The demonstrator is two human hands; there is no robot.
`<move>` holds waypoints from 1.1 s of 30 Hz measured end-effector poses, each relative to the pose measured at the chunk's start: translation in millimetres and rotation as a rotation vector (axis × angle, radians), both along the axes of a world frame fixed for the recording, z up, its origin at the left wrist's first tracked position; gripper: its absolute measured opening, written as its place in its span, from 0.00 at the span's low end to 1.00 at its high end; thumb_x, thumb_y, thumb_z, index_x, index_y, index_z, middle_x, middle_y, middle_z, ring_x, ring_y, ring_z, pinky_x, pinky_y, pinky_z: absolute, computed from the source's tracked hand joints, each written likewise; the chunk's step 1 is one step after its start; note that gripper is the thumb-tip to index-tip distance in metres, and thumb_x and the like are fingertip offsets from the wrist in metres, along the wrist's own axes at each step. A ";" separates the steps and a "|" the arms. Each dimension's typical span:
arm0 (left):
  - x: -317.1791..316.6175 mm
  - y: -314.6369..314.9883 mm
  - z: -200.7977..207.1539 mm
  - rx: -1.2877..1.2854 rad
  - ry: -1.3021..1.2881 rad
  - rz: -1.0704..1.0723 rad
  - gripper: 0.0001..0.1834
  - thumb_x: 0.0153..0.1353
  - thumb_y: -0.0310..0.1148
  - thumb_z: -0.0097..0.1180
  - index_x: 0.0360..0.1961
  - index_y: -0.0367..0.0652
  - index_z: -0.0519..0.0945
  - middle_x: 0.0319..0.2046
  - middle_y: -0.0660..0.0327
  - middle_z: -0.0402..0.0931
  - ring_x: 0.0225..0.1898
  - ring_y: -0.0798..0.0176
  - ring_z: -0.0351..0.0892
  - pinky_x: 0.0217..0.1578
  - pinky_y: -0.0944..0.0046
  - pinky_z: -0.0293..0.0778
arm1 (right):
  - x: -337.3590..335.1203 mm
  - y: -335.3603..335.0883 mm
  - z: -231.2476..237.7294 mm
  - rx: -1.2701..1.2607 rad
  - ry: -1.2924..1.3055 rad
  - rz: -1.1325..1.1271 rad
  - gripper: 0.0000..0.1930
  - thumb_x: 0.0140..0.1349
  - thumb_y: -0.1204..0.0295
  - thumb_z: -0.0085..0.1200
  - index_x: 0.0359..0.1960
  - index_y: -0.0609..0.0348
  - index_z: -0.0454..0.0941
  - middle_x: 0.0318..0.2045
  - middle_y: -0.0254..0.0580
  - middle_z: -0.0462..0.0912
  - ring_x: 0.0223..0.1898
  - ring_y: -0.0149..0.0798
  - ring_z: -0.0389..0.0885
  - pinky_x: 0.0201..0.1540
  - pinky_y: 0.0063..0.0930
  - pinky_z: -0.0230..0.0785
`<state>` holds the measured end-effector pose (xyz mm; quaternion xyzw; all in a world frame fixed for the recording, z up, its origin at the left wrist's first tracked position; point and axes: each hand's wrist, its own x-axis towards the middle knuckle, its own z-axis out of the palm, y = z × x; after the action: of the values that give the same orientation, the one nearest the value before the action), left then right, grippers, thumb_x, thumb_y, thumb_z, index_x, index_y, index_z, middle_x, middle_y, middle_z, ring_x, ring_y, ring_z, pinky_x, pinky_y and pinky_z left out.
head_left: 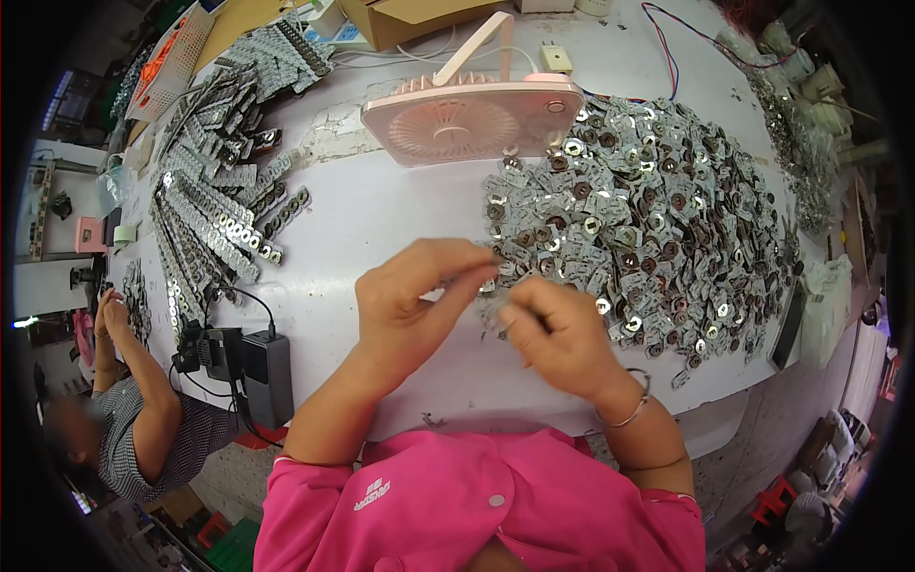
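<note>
My left hand is raised over the white table, thumb and fingers pinched together at the near left edge of a heap of small parts. What is in that pinch, if anything, is too small to make out. Just right of it, my right hand has its fingers curled and pressed together. A small translucent grey piece shows at its fingertips, like those in the heap. The heaped parts are small pale grey pieces, many with round silvery or brownish discs. The two hands are close but apart.
A pink fan stands behind my hands. Long strips of joined parts lie fanned out at the left. Nearer are a dark grey box and black cables. A white basket stands far left. Another person sits at the left.
</note>
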<state>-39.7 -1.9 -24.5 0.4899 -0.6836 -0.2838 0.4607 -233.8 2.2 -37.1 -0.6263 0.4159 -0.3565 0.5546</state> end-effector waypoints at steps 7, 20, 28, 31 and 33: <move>-2.7 1.4 -3.3 -0.269 -0.191 -0.048 0.14 0.48 0.21 0.70 0.37 0.43 0.84 0.34 0.59 0.84 0.31 0.61 0.84 0.29 0.67 0.79 | -4.5 -4.7 -3.5 0.205 -0.251 -0.207 0.08 0.70 0.70 0.53 0.36 0.62 0.76 0.20 0.28 0.76 0.17 0.18 0.72 0.18 0.16 0.64; -9.9 7.8 -7.5 -0.131 -0.158 -0.061 0.15 0.48 0.15 0.69 0.38 0.38 0.84 0.35 0.56 0.84 0.35 0.61 0.85 0.36 0.66 0.80 | 0.1 -4.6 -8.1 0.373 -0.292 -0.213 0.08 0.71 0.71 0.52 0.35 0.62 0.74 0.21 0.30 0.75 0.17 0.21 0.75 0.19 0.17 0.66; 1.6 7.0 -18.1 0.262 0.065 -0.078 0.13 0.56 0.20 0.67 0.43 0.34 0.83 0.36 0.58 0.83 0.37 0.66 0.83 0.36 0.70 0.80 | -5.6 -12.6 -6.9 0.039 0.100 -0.254 0.06 0.66 0.73 0.58 0.33 0.64 0.77 0.21 0.34 0.77 0.19 0.24 0.75 0.22 0.20 0.67; 7.7 6.5 -10.7 0.510 0.313 -0.077 0.11 0.59 0.23 0.66 0.43 0.33 0.83 0.36 0.60 0.83 0.37 0.68 0.82 0.35 0.70 0.79 | -7.9 -16.2 -8.6 -0.185 0.186 -0.245 0.06 0.63 0.73 0.61 0.35 0.64 0.81 0.22 0.37 0.81 0.21 0.25 0.76 0.24 0.22 0.68; 12.4 5.4 -5.7 0.636 0.404 -0.081 0.10 0.59 0.24 0.66 0.42 0.34 0.82 0.36 0.60 0.82 0.35 0.69 0.81 0.34 0.71 0.79 | -8.0 -14.2 -7.0 -0.053 0.070 -0.146 0.07 0.62 0.73 0.62 0.37 0.64 0.84 0.23 0.39 0.82 0.23 0.26 0.77 0.26 0.23 0.69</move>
<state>-27.3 3.5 -30.2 0.5152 -0.4754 -0.5907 0.3994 -241.8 -12.1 -44.1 -0.6208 0.4700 -0.3849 0.4956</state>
